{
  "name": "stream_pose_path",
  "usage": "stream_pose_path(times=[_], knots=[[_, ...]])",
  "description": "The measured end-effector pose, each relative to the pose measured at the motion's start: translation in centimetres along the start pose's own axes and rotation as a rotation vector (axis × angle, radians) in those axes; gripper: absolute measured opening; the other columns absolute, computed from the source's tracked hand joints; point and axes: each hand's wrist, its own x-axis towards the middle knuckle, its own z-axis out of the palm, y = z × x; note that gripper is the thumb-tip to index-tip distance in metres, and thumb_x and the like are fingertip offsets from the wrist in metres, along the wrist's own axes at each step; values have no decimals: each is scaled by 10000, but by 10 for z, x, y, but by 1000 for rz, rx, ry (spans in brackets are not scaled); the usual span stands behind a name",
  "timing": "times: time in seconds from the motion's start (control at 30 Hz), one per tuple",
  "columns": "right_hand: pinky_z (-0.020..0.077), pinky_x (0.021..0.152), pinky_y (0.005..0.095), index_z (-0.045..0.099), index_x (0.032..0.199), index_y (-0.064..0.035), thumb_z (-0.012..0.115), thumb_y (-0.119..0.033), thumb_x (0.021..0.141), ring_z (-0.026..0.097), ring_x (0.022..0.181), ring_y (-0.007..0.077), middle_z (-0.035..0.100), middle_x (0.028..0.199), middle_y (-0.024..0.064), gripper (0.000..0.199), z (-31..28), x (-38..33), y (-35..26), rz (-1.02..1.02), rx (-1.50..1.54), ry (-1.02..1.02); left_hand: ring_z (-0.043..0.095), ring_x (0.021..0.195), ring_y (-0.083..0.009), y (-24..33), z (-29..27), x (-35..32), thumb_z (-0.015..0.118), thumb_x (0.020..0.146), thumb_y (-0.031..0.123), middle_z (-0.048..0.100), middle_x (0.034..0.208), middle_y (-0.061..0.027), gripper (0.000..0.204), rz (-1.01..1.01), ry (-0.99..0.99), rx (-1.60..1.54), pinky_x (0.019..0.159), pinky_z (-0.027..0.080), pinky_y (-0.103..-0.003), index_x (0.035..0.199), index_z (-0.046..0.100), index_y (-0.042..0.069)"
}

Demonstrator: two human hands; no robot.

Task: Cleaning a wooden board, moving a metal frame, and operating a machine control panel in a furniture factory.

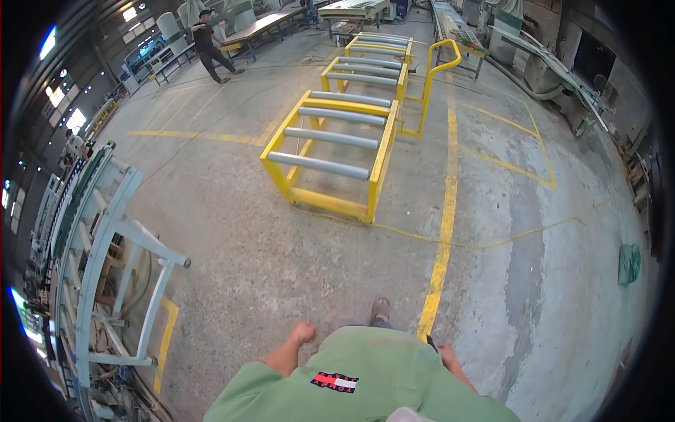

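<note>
My left hand point(304, 332) hangs beside my green shirt with its fingers curled in, and nothing shows in it. On the other side, my right hand point(447, 354) is low against the shirt, its fingers partly hidden and bent. A small dark object point(431, 342) sticks out at this hand; its kind is too small to tell. Both hands are well apart from the yellow roller frame point(336, 205), which stands on the floor ahead with grey rollers point(320, 165) across it.
More yellow roller frames point(367, 70) continue the row, with a yellow push handle point(427, 91) at their right. A pale metal roller stand point(112, 211) is at left. A yellow cord point(485, 246) crosses the painted line point(444, 232). A person point(207, 46) walks at far left.
</note>
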Motion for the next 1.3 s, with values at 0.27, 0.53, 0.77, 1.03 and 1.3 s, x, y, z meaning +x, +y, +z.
stream_pose_path(times=[0.27, 0.53, 0.77, 1.03, 1.3], knots=[[518, 497, 363, 510, 1174, 7, 763, -279, 705, 603, 684, 188, 622, 841, 113, 605, -150, 229, -255, 23, 80, 70, 616, 615, -167, 176, 43, 61, 574, 801, 252, 652, 745, -79, 267, 9, 3, -78, 515, 488, -290, 857, 676, 12], [512, 593, 335, 613, 983, -3, 749, -328, 706, 605, 637, 189, 636, 747, 105, 449, -163, 374, -304, 83, -122, -71, 578, 550, -165, 342, 22, 205, 564, 798, 195, 603, 654, -69, 209, -19, 85, -311, 465, 447, -292, 813, 649, 4], [518, 682, 345, 691, 894, -12, 685, -319, 723, 643, 724, 210, 672, 770, 133, 352, -201, 450, -358, 5, -312, -133, 581, 574, -153, 483, -2, 287, 560, 813, 212, 620, 690, -63, 222, 139, 194, -258, 527, 468, -292, 860, 649, 14], [503, 728, 325, 682, 938, 1, 727, -391, 704, 636, 773, 191, 678, 853, 113, 459, -229, 631, -552, -47, -608, -415, 592, 596, -133, 541, -20, 302, 548, 828, 224, 619, 693, -48, 216, 77, 480, -512, 510, 460, -286, 845, 658, 39], [515, 485, 345, 574, 1051, 13, 761, -329, 699, 602, 614, 179, 610, 746, 98, 525, -220, 775, -797, -313, -368, -374, 617, 620, -236, 516, 149, 248, 544, 780, 238, 635, 661, -123, 257, -316, 396, -513, 584, 486, -379, 691, 661, 28]])
